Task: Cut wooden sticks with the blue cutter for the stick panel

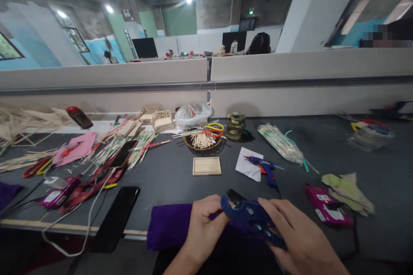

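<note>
My right hand [300,236] grips a blue cutter tool [250,217] by its handles, low at the table's front edge. My left hand [203,227] is curled beside the tool's round head, fingertips touching it. Both hands hover over a purple cloth [167,225]. Just beyond lies a small panel of glued wooden sticks [207,166]. A blue glue gun [265,167] rests on white paper [247,166] to the right of it.
A basket of sticks [203,141] with scissors [214,129], a plastic bag [192,114], a green jar [236,125], a bag of sticks [280,142], a black phone [116,219], pink packs [325,210], a yellow rag [346,189] and stick piles [122,146] crowd the dark table [371,163]. A partition wall [290,90] closes the back.
</note>
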`<state>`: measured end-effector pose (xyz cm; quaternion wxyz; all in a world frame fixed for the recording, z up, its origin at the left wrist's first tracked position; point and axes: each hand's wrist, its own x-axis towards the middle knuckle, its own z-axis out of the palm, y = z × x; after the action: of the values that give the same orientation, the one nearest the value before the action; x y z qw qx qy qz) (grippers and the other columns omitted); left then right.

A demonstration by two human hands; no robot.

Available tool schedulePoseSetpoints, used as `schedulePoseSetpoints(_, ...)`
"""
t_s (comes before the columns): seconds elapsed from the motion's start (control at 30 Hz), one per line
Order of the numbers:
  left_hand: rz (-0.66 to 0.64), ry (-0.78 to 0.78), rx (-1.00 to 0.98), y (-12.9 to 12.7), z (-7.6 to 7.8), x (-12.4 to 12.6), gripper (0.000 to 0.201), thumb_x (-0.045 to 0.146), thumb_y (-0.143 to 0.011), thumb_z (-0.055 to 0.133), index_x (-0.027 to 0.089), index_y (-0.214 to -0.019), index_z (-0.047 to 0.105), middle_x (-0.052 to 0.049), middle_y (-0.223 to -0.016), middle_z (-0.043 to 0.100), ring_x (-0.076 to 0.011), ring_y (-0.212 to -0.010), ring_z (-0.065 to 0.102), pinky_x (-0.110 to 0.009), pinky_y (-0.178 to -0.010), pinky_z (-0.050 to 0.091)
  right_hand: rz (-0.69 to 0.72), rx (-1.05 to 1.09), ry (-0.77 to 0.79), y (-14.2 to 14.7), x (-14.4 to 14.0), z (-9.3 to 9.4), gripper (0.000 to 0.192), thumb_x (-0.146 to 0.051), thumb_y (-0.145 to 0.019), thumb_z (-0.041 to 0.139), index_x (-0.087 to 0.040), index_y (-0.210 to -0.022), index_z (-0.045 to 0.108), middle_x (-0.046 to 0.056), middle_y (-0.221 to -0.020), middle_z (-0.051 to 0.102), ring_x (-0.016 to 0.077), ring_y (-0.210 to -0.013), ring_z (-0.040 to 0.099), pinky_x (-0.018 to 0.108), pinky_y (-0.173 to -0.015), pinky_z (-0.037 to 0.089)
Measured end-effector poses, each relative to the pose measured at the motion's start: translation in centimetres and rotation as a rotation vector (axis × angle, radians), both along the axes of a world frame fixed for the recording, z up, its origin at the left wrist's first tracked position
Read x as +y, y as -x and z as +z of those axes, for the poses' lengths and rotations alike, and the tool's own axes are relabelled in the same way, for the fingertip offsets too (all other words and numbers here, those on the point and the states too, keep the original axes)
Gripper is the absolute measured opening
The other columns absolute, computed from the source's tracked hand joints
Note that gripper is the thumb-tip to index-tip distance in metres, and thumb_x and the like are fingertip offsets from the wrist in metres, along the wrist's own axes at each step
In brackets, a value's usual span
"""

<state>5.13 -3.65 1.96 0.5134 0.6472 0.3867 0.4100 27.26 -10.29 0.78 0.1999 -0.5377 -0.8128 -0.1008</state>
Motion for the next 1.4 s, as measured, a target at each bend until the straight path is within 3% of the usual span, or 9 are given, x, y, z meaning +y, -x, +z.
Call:
schedulePoseSetpoints(0.37,-0.106,-0.076,0.009,-0.3,0.6,-5.7,0.017,0.020,-0.081,0.060,0.023,-0.080,0.077,-0.005,-0.068,0.065,-0.0175,-0.063,0.059,-0.023,-0.060,0.043,-0.061,0.035,0.002,0.0,-7.8,-0.6,0.062,-0.013,-0.070,0.049,-0.018,-0.132,0.042,0.012,-0.108,0.057,0.0257,-0.094,0.057,0.036,-0.078,0.050)
schedulePoseSetpoints(0.6,-0.168,-0.130,0.039,0.3,0.2,-8.1,0.021,0.017,-0.082,0.058,0.022,-0.076,0.078,-0.004,-0.064,0.064,-0.0160,-0.060,0.057,-0.022,-0.058,0.041,-0.073,0.066,0.052,0.8,-10.9,-1.3,0.062,-0.012,-0.071,0.048,-0.018,-0.132,0.043,0.012,-0.107,0.056,0.0250,-0.095,0.056,0.036,-0.079,0.049)
schedulePoseSetpoints(0.8,-0.198,-0.187,-0.014,0.0,-0.5,-9.1,0.022,0.009,-0.079,0.058,0.020,-0.080,0.077,-0.004,-0.068,0.065,-0.0140,-0.062,0.058,-0.020,-0.058,0.042,-0.052,0.085,0.005,0.6,-12.2,-2.4,0.057,-0.014,-0.077,0.047,-0.015,-0.134,0.042,0.013,-0.103,0.058,0.0242,-0.090,0.059,0.034,-0.074,0.051)
schedulePoseSetpoints(1.03,-0.227,-0.177,-0.022,-1.2,-1.6,-9.9,0.022,0.005,-0.077,0.061,0.021,-0.076,0.076,-0.001,-0.063,0.063,-0.0117,-0.059,0.057,-0.018,-0.056,0.041,-0.074,0.104,-0.005,0.1,-13.9,-3.1,0.049,-0.014,-0.082,0.046,-0.015,-0.131,0.044,0.010,-0.098,0.063,0.0210,-0.085,0.064,0.028,-0.071,0.051)
schedulePoseSetpoints(1.2,-0.273,-0.122,0.001,-2.6,-3.1,-10.5,0.012,0.016,-0.079,0.065,0.020,-0.078,0.076,-0.003,-0.069,0.068,-0.0143,-0.065,0.061,-0.020,-0.061,0.044,-0.061,0.213,0.043,-0.1,-15.4,-4.5,0.045,-0.012,-0.083,0.044,-0.018,-0.127,0.044,0.006,-0.098,0.068,0.0170,-0.087,0.067,0.021,-0.070,0.052)
schedulePoseSetpoints(1.3,-0.212,-0.147,0.073,-2.7,-4.7,-10.0,0.009,0.019,-0.079,0.065,0.020,-0.079,0.074,-0.004,-0.071,0.068,-0.0144,-0.066,0.061,-0.021,-0.063,0.043,-0.142,0.276,0.094,-0.7,-16.2,-5.6,0.046,-0.017,-0.082,0.050,-0.021,-0.127,0.043,0.004,-0.108,0.067,0.0165,-0.095,0.066,0.020,-0.080,0.052)
schedulePoseSetpoints(1.4,-0.062,-0.149,0.130,-1.7,-6.6,-8.3,0.011,0.023,-0.081,0.062,0.019,-0.082,0.072,-0.003,-0.075,0.067,-0.0146,-0.069,0.059,-0.022,-0.065,0.043,-0.314,0.296,0.136,-2.2,-16.5,-6.7,0.050,-0.030,-0.080,0.058,-0.023,-0.127,0.045,0.004,-0.117,0.064,0.0196,-0.101,0.064,0.024,-0.083,0.052)
